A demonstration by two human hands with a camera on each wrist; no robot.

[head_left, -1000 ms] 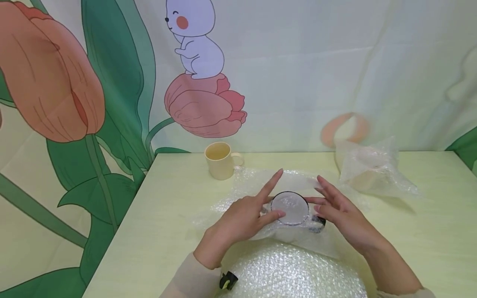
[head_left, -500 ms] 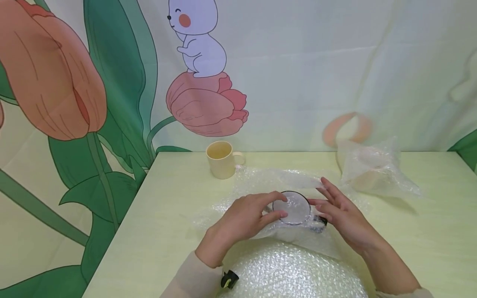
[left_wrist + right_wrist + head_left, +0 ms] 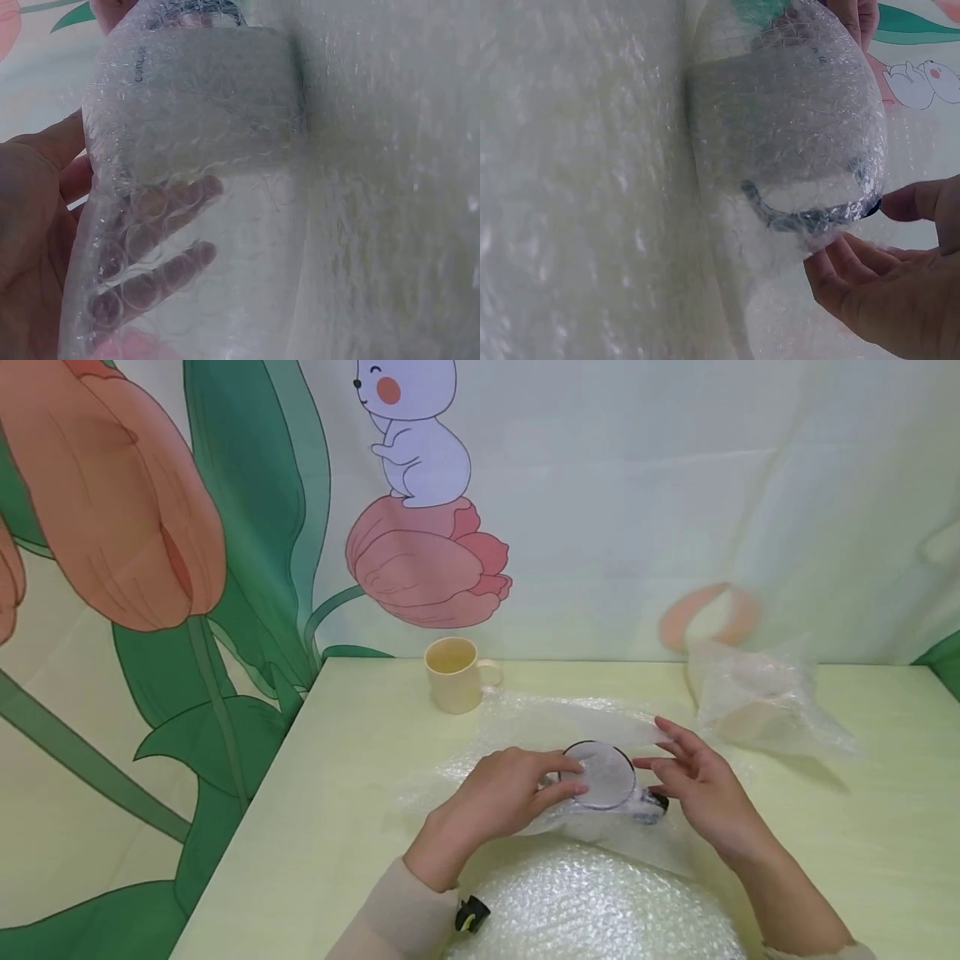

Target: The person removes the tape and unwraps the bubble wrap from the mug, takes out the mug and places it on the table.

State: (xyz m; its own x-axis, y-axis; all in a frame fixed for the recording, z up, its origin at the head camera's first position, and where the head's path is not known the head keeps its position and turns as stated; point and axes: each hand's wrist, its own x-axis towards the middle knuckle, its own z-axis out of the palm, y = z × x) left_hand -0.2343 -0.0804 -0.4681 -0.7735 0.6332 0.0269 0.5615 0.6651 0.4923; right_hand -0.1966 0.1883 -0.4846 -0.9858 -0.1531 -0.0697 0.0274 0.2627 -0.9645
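A white mug [image 3: 598,775] with a dark rim stands upright on the table, with bubble wrap [image 3: 585,714] around it. Its dark handle [image 3: 651,804] points right. My left hand [image 3: 498,795] is at the mug's left, index finger and thumb bent over the rim, pinching the wrap there. In the left wrist view, some fingers [image 3: 161,285] show through the clear wrap. On the other side, my right hand [image 3: 712,802] has its fingers spread, fingertips touching the wrap beside the handle. In the right wrist view its thumb [image 3: 911,202] lies at the handle.
A yellow mug [image 3: 454,677] stands at the back left. At the back right lies a bubble-wrapped bundle [image 3: 757,693]. A large bulging bubble wrap piece [image 3: 600,902] fills the table's front. A small black clip-like object [image 3: 471,914] is by the left sleeve.
My left index finger, raised and straight a second ago, has bent down onto the mug's rim towards the thumb. The right hand keeps nearly the same pose. The head view has shifted slightly.
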